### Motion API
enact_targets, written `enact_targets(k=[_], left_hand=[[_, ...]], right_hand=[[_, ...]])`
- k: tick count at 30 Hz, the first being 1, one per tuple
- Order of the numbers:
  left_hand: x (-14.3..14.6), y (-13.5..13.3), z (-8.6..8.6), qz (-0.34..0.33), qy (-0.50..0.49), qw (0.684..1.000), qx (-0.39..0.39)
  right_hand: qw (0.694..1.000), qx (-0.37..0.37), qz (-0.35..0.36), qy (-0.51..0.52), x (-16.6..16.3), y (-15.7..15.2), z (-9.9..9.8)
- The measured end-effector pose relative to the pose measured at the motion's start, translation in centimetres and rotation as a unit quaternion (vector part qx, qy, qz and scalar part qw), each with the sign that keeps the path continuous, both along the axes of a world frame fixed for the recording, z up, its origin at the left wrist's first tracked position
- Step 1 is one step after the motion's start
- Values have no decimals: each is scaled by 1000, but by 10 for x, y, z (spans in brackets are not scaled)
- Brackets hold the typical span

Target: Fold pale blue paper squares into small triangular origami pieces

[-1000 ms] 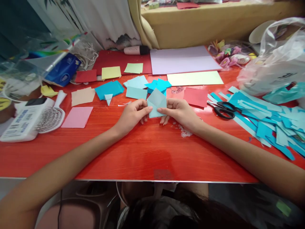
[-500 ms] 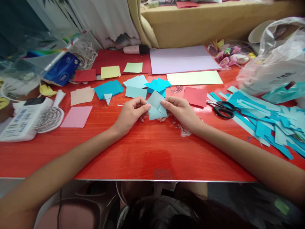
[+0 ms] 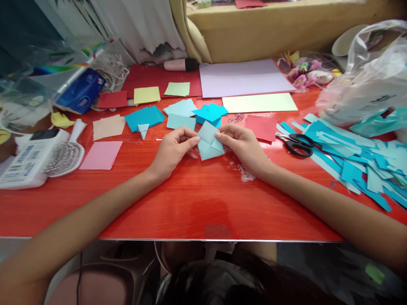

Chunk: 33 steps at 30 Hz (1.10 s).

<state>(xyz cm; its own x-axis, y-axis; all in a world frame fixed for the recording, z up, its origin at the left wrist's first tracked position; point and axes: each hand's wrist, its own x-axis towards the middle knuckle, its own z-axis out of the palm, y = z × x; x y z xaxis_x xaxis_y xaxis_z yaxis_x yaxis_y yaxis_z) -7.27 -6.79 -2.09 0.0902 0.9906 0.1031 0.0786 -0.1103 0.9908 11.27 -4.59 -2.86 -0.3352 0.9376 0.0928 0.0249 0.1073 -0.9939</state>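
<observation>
A light blue sheet of folded paper (image 3: 210, 142) is held up between both hands above the red table (image 3: 165, 207). My left hand (image 3: 173, 150) pinches its left edge between thumb and fingers. On the opposite edge, my right hand (image 3: 243, 146) has a like pinch. Creases cross the paper's lower half, with small flaps folded in there. Just beyond it lie a bright blue folded piece (image 3: 211, 112) and light blue squares (image 3: 181, 122). A small folded light blue triangle (image 3: 143, 130) rests by the darker blue squares (image 3: 144, 117).
Black-handled scissors (image 3: 299, 146) lie right of a red paper stack (image 3: 261, 128), beside a heap of blue paper strips (image 3: 365, 156). A plastic bag (image 3: 365, 89) stands behind them. At left are a hairbrush (image 3: 65, 156), a white bottle (image 3: 32, 159) and pink squares (image 3: 101, 155).
The folded paper has turned slightly in my hands, its lower corner shifting a little right. My fingers under its lower edge have drawn back. Both hands keep hold of it.
</observation>
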Motion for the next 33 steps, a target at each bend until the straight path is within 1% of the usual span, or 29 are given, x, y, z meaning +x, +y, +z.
enact_targets(k=[5,10,16,23,25,29,33], left_hand=[[-1,1,-2,-8,-3,1000,4],[-2,0,0,-10,4,1000,6],[-1,-1,4,-16,2,1000,-1],[-1,-1,1,-6,12,1000,3],[0,-1,1,-6,24,1000,10],[0,-5,2,-25,63,997,25],[1,-9,5,-42,84,995,21]], right_hand=[[1000,3,5,20,0,1,-1],[999,10,0,35,0,0,-1],[998,-6,-6,54,-1,-1,1],[997,-11,8,80,-1,0,0],[997,-7,4,75,0,0,0],[999,-2,-18,31,0,-1,1],[1000,-4,-9,12,0,-2,4]])
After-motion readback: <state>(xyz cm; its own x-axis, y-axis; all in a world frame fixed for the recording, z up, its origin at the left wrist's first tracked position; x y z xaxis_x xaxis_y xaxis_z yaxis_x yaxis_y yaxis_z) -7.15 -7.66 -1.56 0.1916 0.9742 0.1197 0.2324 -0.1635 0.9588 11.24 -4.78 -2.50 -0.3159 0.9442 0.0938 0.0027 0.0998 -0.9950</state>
